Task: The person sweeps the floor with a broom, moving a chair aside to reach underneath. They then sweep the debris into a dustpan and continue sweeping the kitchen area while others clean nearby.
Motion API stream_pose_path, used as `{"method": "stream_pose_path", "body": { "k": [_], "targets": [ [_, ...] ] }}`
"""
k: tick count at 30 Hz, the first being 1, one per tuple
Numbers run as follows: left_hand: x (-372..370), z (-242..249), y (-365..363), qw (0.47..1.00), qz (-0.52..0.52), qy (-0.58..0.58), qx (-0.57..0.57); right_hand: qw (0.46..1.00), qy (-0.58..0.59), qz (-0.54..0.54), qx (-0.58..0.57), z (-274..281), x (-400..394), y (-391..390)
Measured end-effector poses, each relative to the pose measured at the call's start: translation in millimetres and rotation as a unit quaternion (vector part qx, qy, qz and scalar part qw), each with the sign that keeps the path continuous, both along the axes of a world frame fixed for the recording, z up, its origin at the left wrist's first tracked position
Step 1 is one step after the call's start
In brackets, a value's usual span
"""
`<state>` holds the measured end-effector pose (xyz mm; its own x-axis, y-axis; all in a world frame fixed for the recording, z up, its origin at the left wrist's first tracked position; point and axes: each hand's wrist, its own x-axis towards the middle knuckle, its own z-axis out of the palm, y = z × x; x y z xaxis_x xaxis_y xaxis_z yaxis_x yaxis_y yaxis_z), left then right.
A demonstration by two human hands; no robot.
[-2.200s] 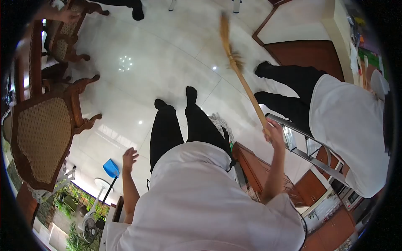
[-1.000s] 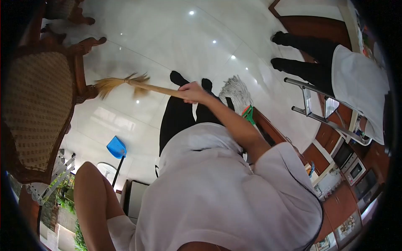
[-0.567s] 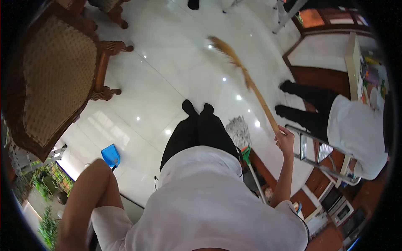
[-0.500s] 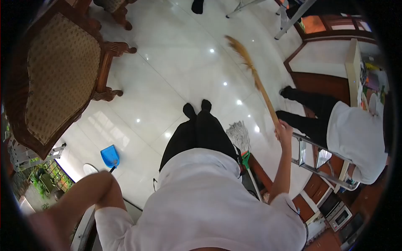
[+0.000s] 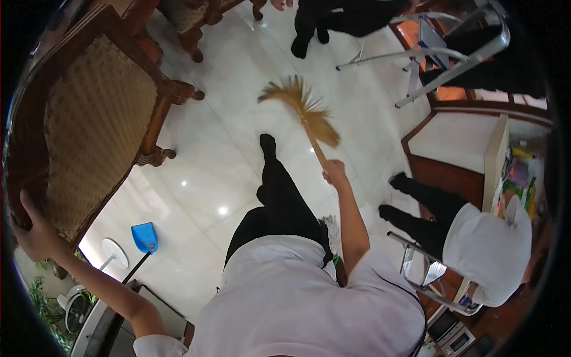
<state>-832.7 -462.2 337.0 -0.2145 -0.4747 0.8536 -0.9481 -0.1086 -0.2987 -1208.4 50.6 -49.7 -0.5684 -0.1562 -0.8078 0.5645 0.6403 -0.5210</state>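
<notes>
My right hand (image 5: 335,171) is closed around the handle of a soft straw broom (image 5: 315,119), its bristles fanned out over the tiled floor ahead of my feet. My left hand (image 5: 37,235) stretches out to the far left, thumb spread away from the fingers. It overlaps the wooden frame of a carved chair (image 5: 98,125) with a patterned woven back, right at its edge. Some of the left fingertips are hidden. Below the chair a blue dustpan (image 5: 144,237) with a dark handle lies on the floor, nearer to my left forearm.
A mop head (image 5: 331,232) shows beside my right leg. A person in a white shirt (image 5: 485,253) stands at the right by a metal stepladder (image 5: 425,271). Another person in black trousers (image 5: 339,21) is at the top, near another ladder (image 5: 452,71). A fan (image 5: 77,309) stands lower left.
The broom has swung left and its bristles have fanned out. My left hand has reached up to the chair's edge. One foot has stepped forward, and the person at the top has come further into view.
</notes>
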Motion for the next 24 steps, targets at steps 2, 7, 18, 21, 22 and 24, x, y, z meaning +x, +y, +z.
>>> {"method": "stream_pose_path", "body": {
  "k": [2, 7, 18, 21, 22, 24],
  "targets": [
    [7.2, -5.6, -3.7, 0.991, -0.114, 0.019, -0.063, 0.999, 0.006, -0.03, 0.009, 59.5, -6.3, -5.9],
    [-3.4, -7.5, 3.1, 0.965, -0.217, 0.083, -0.118, 0.998, -0.037, -0.042, -0.001, 154.0, -28.0, -53.8],
    [-17.3, -21.1, 6.1, 0.861, -0.34, 0.373, -0.068, 0.882, -0.389, -0.13, -0.231, 139.1, -43.9, -243.6],
    [-22.6, -16.7, 8.2, 0.852, -0.351, 0.386, 0.044, 0.911, -0.309, -0.147, -0.228, 151.4, -58.5, -261.0],
    [-25.8, -19.6, 9.7, 0.82, -0.354, 0.446, 0.053, 0.924, -0.28, -0.136, -0.223, 153.7, -69.2, -268.0],
    [-19.6, -12.7, 16.2, 0.889, -0.287, 0.352, 0.066, 0.949, -0.207, -0.109, -0.21, 152.0, -93.3, -277.7]
  ]
}}
